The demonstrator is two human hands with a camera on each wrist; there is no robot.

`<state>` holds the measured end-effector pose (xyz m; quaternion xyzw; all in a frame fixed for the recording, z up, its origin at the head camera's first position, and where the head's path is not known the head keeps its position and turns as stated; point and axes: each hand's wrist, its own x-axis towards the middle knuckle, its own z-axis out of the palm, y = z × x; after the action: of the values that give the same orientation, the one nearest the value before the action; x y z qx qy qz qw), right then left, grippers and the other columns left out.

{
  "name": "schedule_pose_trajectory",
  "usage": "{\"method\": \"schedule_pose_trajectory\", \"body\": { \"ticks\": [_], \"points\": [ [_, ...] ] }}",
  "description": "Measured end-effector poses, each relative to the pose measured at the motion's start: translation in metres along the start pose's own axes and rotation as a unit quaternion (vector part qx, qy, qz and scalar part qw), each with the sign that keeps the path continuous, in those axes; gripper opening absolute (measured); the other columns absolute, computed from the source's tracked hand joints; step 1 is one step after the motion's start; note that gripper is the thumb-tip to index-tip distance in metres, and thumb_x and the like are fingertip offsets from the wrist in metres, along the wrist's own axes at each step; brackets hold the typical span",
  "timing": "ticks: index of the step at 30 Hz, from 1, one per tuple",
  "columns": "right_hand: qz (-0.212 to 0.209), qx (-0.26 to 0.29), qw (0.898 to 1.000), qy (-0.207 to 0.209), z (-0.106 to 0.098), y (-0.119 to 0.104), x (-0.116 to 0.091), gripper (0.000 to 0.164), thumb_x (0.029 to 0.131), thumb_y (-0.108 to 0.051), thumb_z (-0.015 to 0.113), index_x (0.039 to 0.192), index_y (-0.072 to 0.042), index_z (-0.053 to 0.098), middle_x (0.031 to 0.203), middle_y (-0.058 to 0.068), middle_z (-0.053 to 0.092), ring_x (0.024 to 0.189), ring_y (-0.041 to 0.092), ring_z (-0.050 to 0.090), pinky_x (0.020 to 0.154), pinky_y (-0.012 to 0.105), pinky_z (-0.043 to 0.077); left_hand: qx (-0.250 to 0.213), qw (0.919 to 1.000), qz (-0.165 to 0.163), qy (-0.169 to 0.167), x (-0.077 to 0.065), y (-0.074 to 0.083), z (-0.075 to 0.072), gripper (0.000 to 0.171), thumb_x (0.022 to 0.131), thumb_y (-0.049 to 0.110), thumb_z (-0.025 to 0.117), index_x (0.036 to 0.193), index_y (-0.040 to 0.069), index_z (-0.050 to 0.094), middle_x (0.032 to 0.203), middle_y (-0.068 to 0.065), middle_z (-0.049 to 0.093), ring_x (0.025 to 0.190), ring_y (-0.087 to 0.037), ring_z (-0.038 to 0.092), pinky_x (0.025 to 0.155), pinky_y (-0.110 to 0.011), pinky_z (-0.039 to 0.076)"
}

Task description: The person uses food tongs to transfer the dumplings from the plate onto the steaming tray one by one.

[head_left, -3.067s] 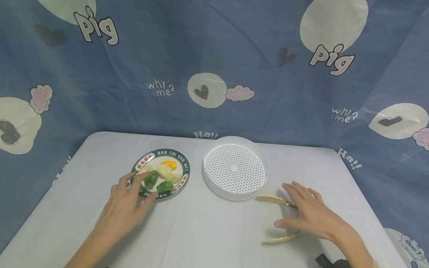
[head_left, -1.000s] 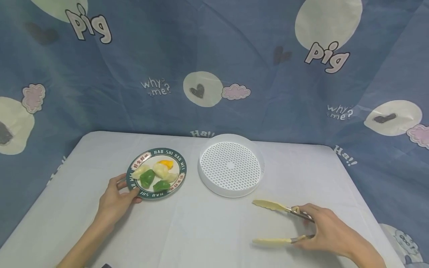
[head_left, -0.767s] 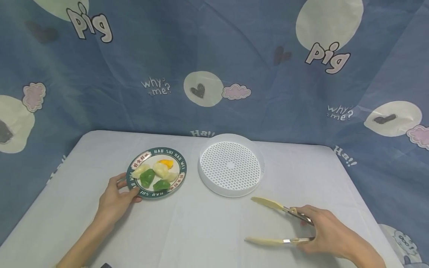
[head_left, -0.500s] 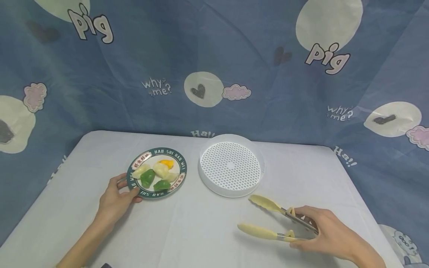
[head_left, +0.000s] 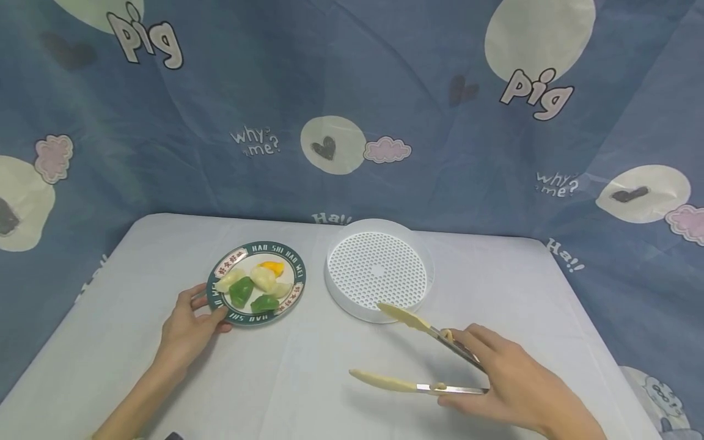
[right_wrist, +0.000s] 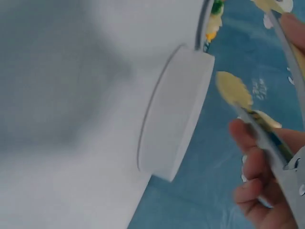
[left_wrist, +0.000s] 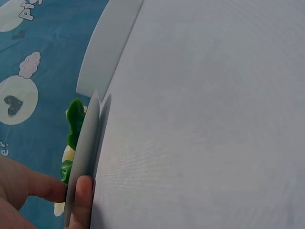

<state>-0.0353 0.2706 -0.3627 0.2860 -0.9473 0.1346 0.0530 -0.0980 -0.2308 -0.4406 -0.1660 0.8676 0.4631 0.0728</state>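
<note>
My left hand (head_left: 186, 336) pinches the near-left rim of a green-edged plate (head_left: 297, 292); in the left wrist view the thumb lies above the rim and a finger beneath. On the plate are green dumplings (head_left: 241, 292), pale dumplings (head_left: 263, 278) and a yellow-orange piece (head_left: 272, 267). My right hand (head_left: 511, 382) holds a pair of tongs (head_left: 453, 348) with pale yellow tips and metal arms, spread wide apart. The upper tip overlaps the near rim of the white steamer basket (head_left: 343, 300) in the head view. No food lies between the tips.
The white round basket with a perforated floor stands right of the plate, at the back of the white-covered table (head_left: 319, 379). Behind the table hangs a blue printed cloth (head_left: 220, 183). A small dark object (head_left: 174, 436) shows at the bottom edge.
My right hand has taken hold of the tongs, lifted them and moved them left toward the basket. Earlier, my left hand reached over the plate; it then took its rim and stays there.
</note>
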Motion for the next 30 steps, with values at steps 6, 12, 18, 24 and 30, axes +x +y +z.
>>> {"method": "schedule_pose_trajectory", "body": {
  "ticks": [6, 12, 18, 24, 30],
  "points": [
    [-0.021, -0.069, 0.997, 0.017, 0.01, -0.007, 0.018, 0.079, 0.082, -0.081, 0.076, 0.136, -0.025, 0.067, 0.107, -0.02, 0.056, 0.094, -0.002, 0.049, 0.077, 0.024, 0.052, 0.0, 1.0, -0.004, 0.003, -0.001, 0.0, 0.0, 0.086, 0.109, 0.022, 0.058, 0.17, -0.005, 0.004, 0.151, -0.037, 0.055, 0.084, -0.006, 0.077, 0.117, -0.068, 0.044],
    [-0.106, -0.098, 0.988, 0.052, 0.021, -0.009, 0.038, 0.078, 0.087, -0.078, 0.072, 0.136, -0.019, 0.063, 0.102, -0.015, 0.056, 0.096, 0.001, 0.048, 0.087, 0.027, 0.048, -0.001, 1.0, -0.004, 0.006, -0.001, -0.001, 0.001, 0.086, 0.109, 0.023, 0.058, 0.17, -0.005, 0.005, 0.148, -0.036, 0.059, 0.083, -0.005, 0.076, 0.117, -0.068, 0.043],
    [-0.169, -0.101, 0.977, 0.084, 0.028, -0.013, 0.056, 0.078, 0.095, -0.075, 0.066, 0.139, -0.011, 0.062, 0.113, -0.007, 0.064, 0.1, 0.009, 0.057, 0.089, 0.031, 0.051, -0.005, 0.9999, -0.002, 0.013, -0.001, 0.0, 0.002, 0.085, 0.108, 0.022, 0.058, 0.17, -0.005, 0.006, 0.14, -0.034, 0.066, 0.081, -0.005, 0.076, 0.117, -0.07, 0.043],
    [-0.199, -0.104, 0.97, 0.092, 0.038, -0.02, 0.074, 0.076, 0.098, -0.075, 0.061, 0.134, -0.008, 0.064, 0.109, -0.003, 0.065, 0.097, 0.012, 0.059, 0.088, 0.032, 0.053, -0.003, 0.9998, -0.001, 0.02, -0.002, -0.001, 0.003, 0.084, 0.108, 0.02, 0.059, 0.169, -0.006, 0.008, 0.138, -0.035, 0.067, 0.082, -0.008, 0.077, 0.116, -0.07, 0.043],
    [-0.189, -0.152, 0.968, 0.063, 0.046, -0.031, 0.099, 0.082, 0.093, -0.083, 0.058, 0.133, -0.013, 0.065, 0.101, -0.006, 0.065, 0.09, 0.011, 0.06, 0.087, 0.032, 0.05, -0.011, 0.9996, 0.0, 0.025, -0.002, -0.001, 0.004, 0.083, 0.108, 0.019, 0.059, 0.169, -0.006, 0.009, 0.145, -0.037, 0.061, 0.079, -0.007, 0.078, 0.114, -0.065, 0.048]
  ]
}}
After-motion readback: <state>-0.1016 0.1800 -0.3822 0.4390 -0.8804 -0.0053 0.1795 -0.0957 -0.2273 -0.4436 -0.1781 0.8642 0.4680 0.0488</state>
